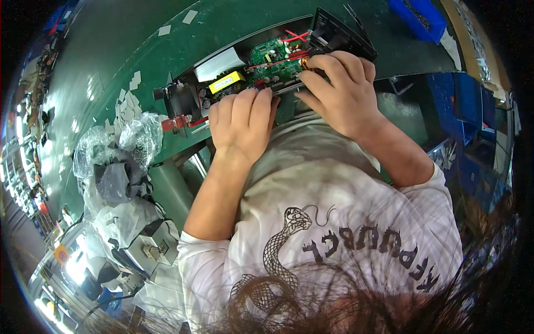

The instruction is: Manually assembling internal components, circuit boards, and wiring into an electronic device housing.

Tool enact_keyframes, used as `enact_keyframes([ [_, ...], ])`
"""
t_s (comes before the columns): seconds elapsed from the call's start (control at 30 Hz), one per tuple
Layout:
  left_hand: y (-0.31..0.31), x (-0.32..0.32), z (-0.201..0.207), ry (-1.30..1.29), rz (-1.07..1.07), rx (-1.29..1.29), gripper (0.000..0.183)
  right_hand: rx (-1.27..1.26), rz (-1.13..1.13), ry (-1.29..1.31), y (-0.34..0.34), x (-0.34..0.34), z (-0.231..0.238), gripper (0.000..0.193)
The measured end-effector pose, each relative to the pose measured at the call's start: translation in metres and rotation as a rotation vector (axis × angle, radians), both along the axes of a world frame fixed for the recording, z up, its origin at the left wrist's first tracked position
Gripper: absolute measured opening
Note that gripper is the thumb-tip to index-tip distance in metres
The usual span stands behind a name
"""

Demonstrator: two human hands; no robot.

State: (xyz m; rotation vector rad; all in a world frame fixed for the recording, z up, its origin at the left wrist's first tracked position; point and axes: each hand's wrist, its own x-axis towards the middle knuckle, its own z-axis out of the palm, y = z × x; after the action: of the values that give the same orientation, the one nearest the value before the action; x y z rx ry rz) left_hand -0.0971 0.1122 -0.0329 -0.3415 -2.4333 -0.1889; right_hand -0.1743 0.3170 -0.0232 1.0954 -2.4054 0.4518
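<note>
An opened electronic unit lies before me in a long metal housing (289,87). Inside are a green circuit board (270,58), a yellow-wrapped transformer (227,82), red wires and a pale metal plate (219,65). Over the near wall of the housing curl the fingers of my left hand (242,117), close to the transformer; their tips are hidden. My right hand (347,89) straddles the same wall farther right, thumb outside and fingers inside. Its index fingertip is at a copper-wound coil (305,63). A black end panel (339,36) leans outward at the right end.
Red terminals (175,123) project from the unit's left end. On the green table (139,50) lie small white cards (128,108). Clear plastic bags (142,136) and grey parts crowd the left side. A blue bin (420,19) stands far right.
</note>
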Motion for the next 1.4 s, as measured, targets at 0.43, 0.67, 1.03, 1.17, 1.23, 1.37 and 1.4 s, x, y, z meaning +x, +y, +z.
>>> enact_keyframes([
  [0.43, -0.002, 0.018, 0.002, -0.066, -0.065, -0.055, 0.032, 0.047, 0.053, -0.045, 0.006, 0.005, 0.01, 0.034],
  [0.67, -0.001, 0.029, 0.004, -0.144, -0.058, -0.06, 0.037, 0.115, 0.041, -0.042, 0.011, 0.008, 0.007, 0.039],
  [1.03, -0.003, 0.027, 0.0, -0.152, -0.063, -0.023, 0.033, 0.082, 0.046, -0.089, 0.013, 0.007, 0.006, 0.04],
  [1.17, -0.002, 0.027, 0.001, -0.156, -0.066, -0.026, 0.032, 0.103, 0.026, -0.099, 0.01, 0.008, 0.011, 0.038],
  [1.23, -0.001, 0.028, 0.0, -0.165, -0.059, 0.012, 0.034, 0.092, 0.018, -0.096, 0.008, 0.009, 0.011, 0.036],
  [1.37, 0.001, 0.024, 0.016, -0.279, -0.065, 0.023, 0.037, 0.078, 0.017, -0.083, 0.009, 0.009, 0.009, 0.038],
  [1.4, 0.004, 0.023, 0.022, -0.316, -0.029, -0.012, 0.038, 0.088, 0.037, -0.091, 0.009, 0.01, 0.011, 0.037],
])
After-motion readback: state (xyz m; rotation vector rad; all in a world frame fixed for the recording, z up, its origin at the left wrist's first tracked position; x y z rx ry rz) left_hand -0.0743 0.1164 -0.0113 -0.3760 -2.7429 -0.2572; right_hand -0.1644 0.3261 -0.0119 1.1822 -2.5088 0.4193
